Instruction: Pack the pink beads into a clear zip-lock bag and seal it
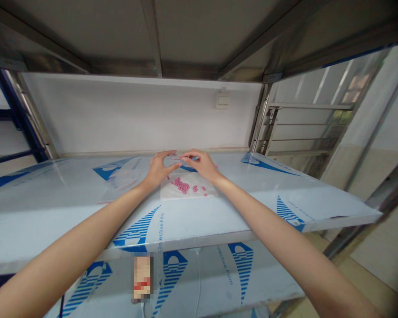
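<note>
Two fingers of the right hand are set in a narrow pinch on a thin strip, whose material is too small to be told. The strip is held above the shelf, just far of the beads. Close to its left end, the left hand is kept with thumb and forefinger parted in a wide arch; whether the strip is touched by that hand cannot be told. Just near of both hands, pink beads are massed on a clear bag, and a few stray beads are scattered to the right; whether they lie inside the bag or on it cannot be told. The beads are judged light, hard and ready to roll, so each is best taken by a fine pinch, while the bag, soft and slick, is best lifted by its edges. The strip looks light and possibly fragile, and is best held near one end. A second clear bag is laid to the left. All of this is borne by a shelf sheathed in blue-printed film. Beyond it, a white wall with a switch is seen, with a metal rack to the right, and a blurred packet is seen on the shelf below.
</note>
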The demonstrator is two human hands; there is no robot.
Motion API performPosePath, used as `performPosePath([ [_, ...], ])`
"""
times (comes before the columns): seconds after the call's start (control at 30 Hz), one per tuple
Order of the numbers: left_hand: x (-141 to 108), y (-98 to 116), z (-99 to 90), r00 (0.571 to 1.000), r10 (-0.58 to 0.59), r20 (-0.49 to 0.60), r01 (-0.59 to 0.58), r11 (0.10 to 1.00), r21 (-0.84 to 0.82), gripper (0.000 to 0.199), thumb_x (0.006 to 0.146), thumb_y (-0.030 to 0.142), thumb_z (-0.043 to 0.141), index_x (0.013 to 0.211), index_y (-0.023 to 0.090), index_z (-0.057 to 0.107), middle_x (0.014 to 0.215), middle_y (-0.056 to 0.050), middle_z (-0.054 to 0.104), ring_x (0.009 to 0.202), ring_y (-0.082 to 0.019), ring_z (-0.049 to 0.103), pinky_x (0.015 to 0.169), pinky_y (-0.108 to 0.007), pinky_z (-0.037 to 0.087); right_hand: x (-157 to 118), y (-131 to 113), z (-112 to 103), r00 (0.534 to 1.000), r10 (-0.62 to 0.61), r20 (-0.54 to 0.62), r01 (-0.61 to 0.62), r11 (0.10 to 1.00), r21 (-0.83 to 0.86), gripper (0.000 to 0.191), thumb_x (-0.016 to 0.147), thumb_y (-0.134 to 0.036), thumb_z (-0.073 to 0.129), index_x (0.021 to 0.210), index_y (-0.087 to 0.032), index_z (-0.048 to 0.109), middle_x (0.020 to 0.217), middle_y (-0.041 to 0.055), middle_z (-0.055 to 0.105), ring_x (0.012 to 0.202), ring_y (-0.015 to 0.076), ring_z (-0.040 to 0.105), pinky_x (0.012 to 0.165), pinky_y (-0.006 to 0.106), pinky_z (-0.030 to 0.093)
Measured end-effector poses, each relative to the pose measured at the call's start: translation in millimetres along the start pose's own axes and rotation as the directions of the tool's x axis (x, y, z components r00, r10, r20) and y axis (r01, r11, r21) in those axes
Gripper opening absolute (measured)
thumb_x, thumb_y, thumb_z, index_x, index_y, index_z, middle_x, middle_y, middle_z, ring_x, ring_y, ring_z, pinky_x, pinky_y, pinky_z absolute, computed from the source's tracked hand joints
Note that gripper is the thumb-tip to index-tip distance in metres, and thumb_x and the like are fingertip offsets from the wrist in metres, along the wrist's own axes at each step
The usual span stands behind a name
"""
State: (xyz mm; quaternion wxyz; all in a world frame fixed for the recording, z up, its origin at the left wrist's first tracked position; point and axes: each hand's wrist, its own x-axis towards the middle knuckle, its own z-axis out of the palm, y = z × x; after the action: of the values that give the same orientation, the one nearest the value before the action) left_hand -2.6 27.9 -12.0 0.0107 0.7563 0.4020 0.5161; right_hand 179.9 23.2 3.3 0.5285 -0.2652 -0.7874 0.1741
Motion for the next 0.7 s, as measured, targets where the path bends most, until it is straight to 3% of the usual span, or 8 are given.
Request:
performPosePath([
  [0.1, 0.5, -0.6, -1.2, 1.000, -0.016, -0.010, 0.016, 1.000, 0.001, 0.046, 0.074, 0.045, 0.068, 0.111, 0.018, 0.063, 0.116, -0.010, 0.066, 0.110, -0.026, 0.057, 0.100, -0.044, 0.040, 2.0, 5.2, -3.8, 0.995, 0.072, -0.074, -0.068, 0.996, 0.052, 0.027, 0.084, -0.027, 0.057, 0.106, -0.016, 0.068, 0.088, 0.0048, 0.068, 0.069, 0.0122, 0.060, 0.064, 0.024, 0.046],
  [0.2, 1.6, -2.0, -2.3, 0.999, -0.026, -0.029, 0.027, 1.000, 0.013, 0.046, 0.075, 0.044, 0.068, 0.113, 0.018, 0.063, 0.117, -0.010, 0.066, 0.111, -0.026, 0.057, 0.100, -0.043, 0.040, 1.2, 14.6, -7.0, 0.985, 0.137, -0.103, -0.138, 0.990, -0.001, 0.028, 0.085, -0.024, 0.054, 0.109, -0.017, 0.066, 0.084, 0.0031, 0.068, 0.059, 0.0104, 0.056, 0.060, 0.024, 0.045],
  [0.43, 2.9, -4.1, -3.3, 1.000, 0.009, -0.024, -0.008, 0.999, 0.047, 0.046, 0.074, 0.043, 0.069, 0.112, 0.019, 0.062, 0.114, -0.009, 0.066, 0.109, -0.026, 0.056, 0.098, -0.042, 0.040, -13.1, 38.5, 6.9, 0.971, 0.160, 0.177, -0.062, 0.886, -0.460, 0.023, 0.083, -0.016, 0.057, 0.097, -0.025, 0.074, 0.097, 0.0040, 0.071, 0.084, 0.0160, 0.061, 0.076, 0.028, 0.043],
  [0.7, 1.9, -3.6, -3.1, 0.999, 0.037, 0.000, -0.037, 0.998, 0.049, 0.044, 0.075, 0.043, 0.068, 0.111, 0.019, 0.063, 0.114, -0.009, 0.066, 0.108, -0.025, 0.056, 0.097, -0.041, 0.040, -12.8, 42.2, 13.2, 0.955, 0.092, 0.281, 0.051, 0.886, -0.461, 0.011, 0.079, -0.019, 0.066, 0.083, -0.023, 0.075, 0.086, 0.0044, 0.070, 0.074, 0.0143, 0.058, 0.069, 0.026, 0.040],
])
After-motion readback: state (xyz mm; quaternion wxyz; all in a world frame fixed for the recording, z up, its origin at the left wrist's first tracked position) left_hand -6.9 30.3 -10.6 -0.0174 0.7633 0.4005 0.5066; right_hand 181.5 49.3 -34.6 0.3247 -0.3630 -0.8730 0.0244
